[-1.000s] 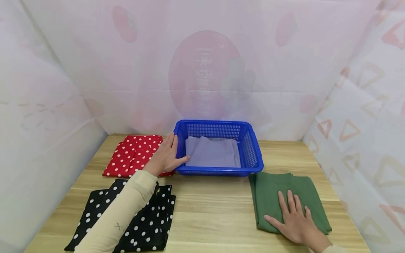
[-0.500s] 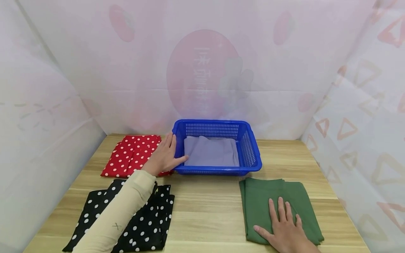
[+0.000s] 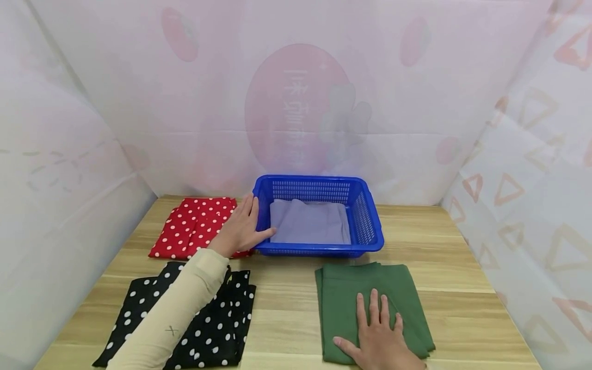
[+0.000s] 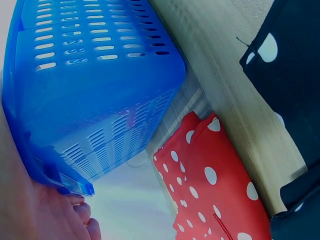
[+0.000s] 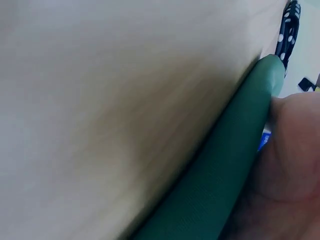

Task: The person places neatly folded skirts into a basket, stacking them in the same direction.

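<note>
My left hand (image 3: 241, 226) rests on the left rim of a blue plastic basket (image 3: 319, 250), fingers extended along its side and thumb over the near corner. Inside the basket lies a folded grey-lavender cloth (image 3: 311, 222). My right hand (image 3: 380, 336) is spread flat on a folded green cloth (image 3: 339, 300) on the table, at the front right of the basket. From the right wrist, the thick folded edge of that green cloth (image 5: 215, 165) shows close against the hand. The basket's slotted outer wall (image 4: 95, 85) fills much of the left wrist view.
A folded red cloth with white dots (image 3: 191, 226) lies left of the basket. Nearer, a black cloth with white dots (image 3: 219, 329) is partly covered by the left sleeve (image 3: 176, 313). Pale printed curtains (image 3: 296, 113) stand behind and along both sides of the wooden table (image 3: 467, 308).
With my right hand flat on it, the green cloth has slid left and slightly toward me, now lying in front of the basket's right half. The left hand and basket have stayed in place.
</note>
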`<state>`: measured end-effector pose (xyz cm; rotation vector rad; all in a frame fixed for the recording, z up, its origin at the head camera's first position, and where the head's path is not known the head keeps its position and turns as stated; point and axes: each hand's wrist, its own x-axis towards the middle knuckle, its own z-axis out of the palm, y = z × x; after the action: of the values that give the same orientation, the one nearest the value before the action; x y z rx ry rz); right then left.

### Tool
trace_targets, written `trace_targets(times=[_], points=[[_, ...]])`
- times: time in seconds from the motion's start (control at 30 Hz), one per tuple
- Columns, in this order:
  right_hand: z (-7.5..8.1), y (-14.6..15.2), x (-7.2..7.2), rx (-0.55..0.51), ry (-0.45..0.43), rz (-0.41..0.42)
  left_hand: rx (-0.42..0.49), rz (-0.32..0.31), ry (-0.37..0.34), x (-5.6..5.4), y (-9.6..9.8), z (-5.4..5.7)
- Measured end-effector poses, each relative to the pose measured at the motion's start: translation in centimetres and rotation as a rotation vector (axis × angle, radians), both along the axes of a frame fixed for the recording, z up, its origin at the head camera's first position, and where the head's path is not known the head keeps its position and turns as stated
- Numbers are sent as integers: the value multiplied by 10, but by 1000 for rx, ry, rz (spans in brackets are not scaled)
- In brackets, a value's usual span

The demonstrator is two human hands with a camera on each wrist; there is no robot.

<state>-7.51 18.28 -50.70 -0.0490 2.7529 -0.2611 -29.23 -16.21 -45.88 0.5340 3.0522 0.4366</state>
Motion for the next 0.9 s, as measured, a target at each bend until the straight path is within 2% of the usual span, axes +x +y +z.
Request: trace_targets(times=[0.17, 0.27, 0.37, 0.47, 0.57, 0.67, 0.77, 0.83, 0.9], points=[[3, -18, -2, 18, 1, 28, -4, 5, 1, 1, 0, 2], [10, -22, -7, 42, -18, 56, -23, 18, 21, 4, 0, 4], [23, -18, -13, 26, -16, 76, -59, 35, 106, 10, 0, 8], [37, -7, -21, -33, 43, 68, -80, 55, 260, 18, 0, 11], [47, 8, -27, -75, 158, 57, -12, 72, 394, 33, 0, 19], [54, 28, -34, -76, 223, 38, 120, 77, 448, 54, 1, 30], [62, 51, -43, -79, 215, 3, 262, 54, 391, 78, 2, 43], [66, 67, -48, -85, 189, -17, 345, 30, 302, 93, 4, 50], [69, 81, -53, -93, 159, -27, 400, 1, 174, 104, 5, 53]])
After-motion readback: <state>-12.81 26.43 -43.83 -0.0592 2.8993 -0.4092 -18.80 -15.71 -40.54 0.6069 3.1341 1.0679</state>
